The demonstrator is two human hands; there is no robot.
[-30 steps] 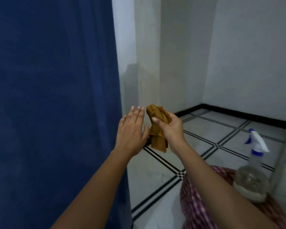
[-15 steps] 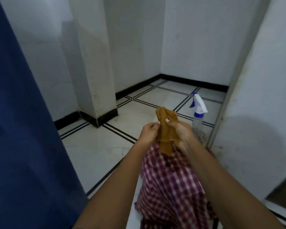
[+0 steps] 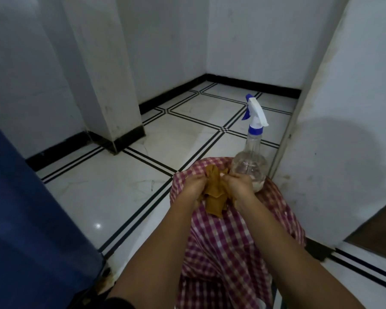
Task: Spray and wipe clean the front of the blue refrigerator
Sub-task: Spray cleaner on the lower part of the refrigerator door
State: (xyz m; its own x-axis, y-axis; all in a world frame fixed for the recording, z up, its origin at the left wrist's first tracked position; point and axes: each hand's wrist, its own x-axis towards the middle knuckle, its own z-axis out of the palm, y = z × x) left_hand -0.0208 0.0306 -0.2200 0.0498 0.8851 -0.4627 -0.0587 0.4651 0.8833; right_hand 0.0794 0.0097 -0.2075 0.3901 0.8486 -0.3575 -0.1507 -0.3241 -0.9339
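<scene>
**Student:** What do the fingers hold?

**Instructor:** The fingers of the left hand point(image 3: 193, 185) and of the right hand point(image 3: 237, 186) are curled shut on one brown cloth point(image 3: 214, 192), one hand at each side. The middle bunches between them and a loose end hangs below. A two-handed pinch of this kind suits refolding or spreading the cloth to find a fresh face for wiping; that is a judgement.

**Student:** Why so low?

**Instructor:** The hands work just above the checked fabric point(image 3: 227, 239), which appears to be the person's own garment.

**Student:** And the sprayer?

**Instructor:** The spray bottle point(image 3: 251, 161) stands upright just beyond the right hand, at the far edge of the fabric, near the white wall point(image 3: 343, 130). Whether it rests on the fabric or on the tiled floor point(image 3: 125, 192) cannot be told.

**Student:** The appliance?

**Instructor:** The blue refrigerator point(image 3: 27, 219) fills the left edge of view, apart from both hands, untouched.
</scene>
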